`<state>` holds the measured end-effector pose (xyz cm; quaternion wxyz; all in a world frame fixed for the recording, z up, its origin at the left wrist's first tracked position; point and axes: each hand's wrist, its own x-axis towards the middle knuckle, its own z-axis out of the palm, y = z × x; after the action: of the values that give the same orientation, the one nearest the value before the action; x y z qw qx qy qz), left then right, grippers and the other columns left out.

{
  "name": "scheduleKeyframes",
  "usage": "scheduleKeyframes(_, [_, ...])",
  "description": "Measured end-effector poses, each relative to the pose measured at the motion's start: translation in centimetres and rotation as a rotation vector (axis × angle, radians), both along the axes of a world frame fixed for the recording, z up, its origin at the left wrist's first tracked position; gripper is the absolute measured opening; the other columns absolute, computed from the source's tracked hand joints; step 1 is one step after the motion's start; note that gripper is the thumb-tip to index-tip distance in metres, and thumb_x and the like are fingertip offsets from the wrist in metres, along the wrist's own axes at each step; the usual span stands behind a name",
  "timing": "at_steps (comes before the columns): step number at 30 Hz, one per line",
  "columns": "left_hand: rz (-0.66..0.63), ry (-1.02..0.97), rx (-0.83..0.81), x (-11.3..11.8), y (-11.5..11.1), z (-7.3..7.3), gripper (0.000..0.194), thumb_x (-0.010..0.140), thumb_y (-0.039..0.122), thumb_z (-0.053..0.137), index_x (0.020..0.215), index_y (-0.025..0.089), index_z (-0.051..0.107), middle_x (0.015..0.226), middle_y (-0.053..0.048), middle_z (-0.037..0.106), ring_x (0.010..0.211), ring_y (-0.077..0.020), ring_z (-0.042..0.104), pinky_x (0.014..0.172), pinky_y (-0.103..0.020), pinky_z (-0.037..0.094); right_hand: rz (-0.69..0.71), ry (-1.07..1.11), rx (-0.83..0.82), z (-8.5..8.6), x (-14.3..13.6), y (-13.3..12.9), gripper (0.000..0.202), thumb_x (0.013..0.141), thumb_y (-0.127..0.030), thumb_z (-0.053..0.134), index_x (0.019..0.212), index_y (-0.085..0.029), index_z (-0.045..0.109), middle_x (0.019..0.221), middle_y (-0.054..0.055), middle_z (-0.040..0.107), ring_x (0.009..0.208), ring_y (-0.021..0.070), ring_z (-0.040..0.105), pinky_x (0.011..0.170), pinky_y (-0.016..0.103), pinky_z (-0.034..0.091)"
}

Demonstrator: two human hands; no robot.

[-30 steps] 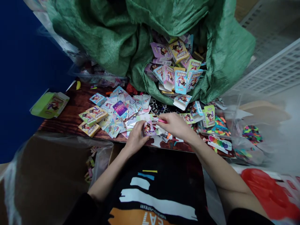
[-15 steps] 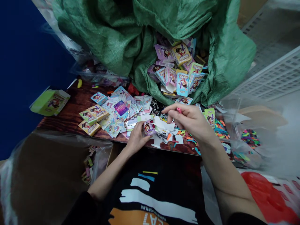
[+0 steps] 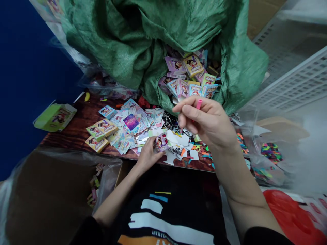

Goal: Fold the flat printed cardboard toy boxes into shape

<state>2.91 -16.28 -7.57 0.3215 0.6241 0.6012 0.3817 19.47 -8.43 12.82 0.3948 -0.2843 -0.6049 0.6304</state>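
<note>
My left hand (image 3: 147, 153) is closed round a small purple cartoon-printed box (image 3: 160, 143) at the table's front edge. The box's right end is open, with white flaps showing. Raised above the table, my right hand (image 3: 208, 120) has its fingers curled round a thin pink stick-like piece (image 3: 199, 104), whose end pokes up beside the thumb. What the piece is I cannot make out. Left of the box lies a heap of printed cards (image 3: 122, 144). To its right are white paper pieces (image 3: 181, 140) and small bright plastic bits (image 3: 204, 153).
A green woven sack (image 3: 120, 51) spills small printed boxes (image 3: 192, 66) at the back. Several boxes (image 3: 97, 143) are stacked at left, near a larger green box (image 3: 55, 117). A lined carton (image 3: 51, 190) stands front left. White plastic crates (image 3: 296, 80) are at right.
My right hand has risen with the pink piece, which now shows more of its length. My left hand keeps the purple box in about the same place. The view has shifted slightly.
</note>
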Motion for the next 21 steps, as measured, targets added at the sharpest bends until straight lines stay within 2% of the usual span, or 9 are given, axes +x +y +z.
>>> scheduleKeyframes(3, [-0.016, -0.031, -0.002, 0.0, 0.1, 0.2, 0.060, 0.070, 0.024, 0.079, 0.124, 0.019, 0.052, 0.119, -0.010, 0.061, 0.111, -0.0275, 0.061, 0.094, -0.043, 0.054, 0.000, 0.008, 0.023, 0.9, -0.1, -0.2, 0.022, 0.086, -0.040, 0.072, 0.088, -0.018, 0.068, 0.063, -0.003, 0.062, 0.039, 0.0020, 0.039, 0.035, 0.020, 0.025])
scheduleKeyframes(8, [-0.030, -0.051, -0.005, -0.4, -0.1, -0.3, 0.061, 0.069, 0.029, 0.082, 0.123, 0.021, 0.054, 0.119, -0.010, 0.062, 0.111, -0.0278, 0.062, 0.092, -0.043, 0.055, -0.006, -0.007, 0.000, -0.7, -0.1, 0.0, 0.024, 0.085, -0.042, 0.073, 0.087, -0.019, 0.068, 0.062, -0.003, 0.062, 0.038, 0.0025, 0.038, 0.035, 0.020, 0.024])
scheduleKeyframes(10, [-0.025, -0.037, -0.025, -0.5, -0.1, -0.6, 0.062, 0.068, 0.031, 0.083, 0.122, 0.020, 0.054, 0.118, -0.010, 0.063, 0.110, -0.0282, 0.063, 0.092, -0.043, 0.055, -0.019, -0.013, 0.013, -0.5, -0.1, 0.2, 0.022, 0.086, -0.041, 0.072, 0.085, -0.019, 0.069, 0.061, -0.003, 0.062, 0.038, 0.0027, 0.037, 0.035, 0.020, 0.023])
scheduleKeyframes(15, [-0.010, 0.003, -0.044, -0.1, -0.1, -0.7, 0.062, 0.065, 0.028, 0.084, 0.120, 0.019, 0.055, 0.117, -0.010, 0.065, 0.107, -0.0276, 0.064, 0.092, -0.043, 0.055, -0.040, 0.001, 0.149, 2.8, -0.1, 0.2, 0.011, 0.090, -0.028, 0.066, 0.086, -0.021, 0.072, 0.063, -0.002, 0.064, 0.040, 0.0047, 0.039, 0.035, 0.023, 0.023])
scheduleKeyframes(17, [-0.002, 0.002, -0.034, 0.0, -0.1, -0.3, 0.063, 0.066, 0.029, 0.085, 0.120, 0.018, 0.055, 0.118, -0.010, 0.065, 0.108, -0.0276, 0.064, 0.092, -0.042, 0.055, -0.024, 0.000, 0.159, 3.4, -0.2, 0.0, 0.009, 0.089, -0.027, 0.066, 0.086, -0.022, 0.072, 0.063, -0.002, 0.064, 0.039, 0.0053, 0.038, 0.034, 0.024, 0.023])
scheduleKeyframes(19, [0.003, -0.003, -0.023, 0.0, -0.1, 0.1, 0.063, 0.066, 0.032, 0.085, 0.120, 0.019, 0.055, 0.118, -0.010, 0.065, 0.107, -0.0277, 0.065, 0.092, -0.042, 0.055, -0.021, -0.036, 0.113, 2.7, -0.3, -0.2, 0.011, 0.088, -0.032, 0.068, 0.086, -0.022, 0.071, 0.062, -0.003, 0.064, 0.039, 0.0052, 0.037, 0.034, 0.024, 0.023])
scheduleKeyframes(21, [0.003, -0.013, -0.019, -0.3, -0.2, 0.3, 0.063, 0.066, 0.034, 0.085, 0.120, 0.020, 0.056, 0.118, -0.009, 0.066, 0.107, -0.0278, 0.065, 0.091, -0.042, 0.055, -0.029, -0.077, 0.055, 1.0, -0.2, -0.1, 0.018, 0.087, -0.039, 0.070, 0.087, -0.021, 0.070, 0.061, -0.003, 0.063, 0.039, 0.0047, 0.036, 0.035, 0.022, 0.024])
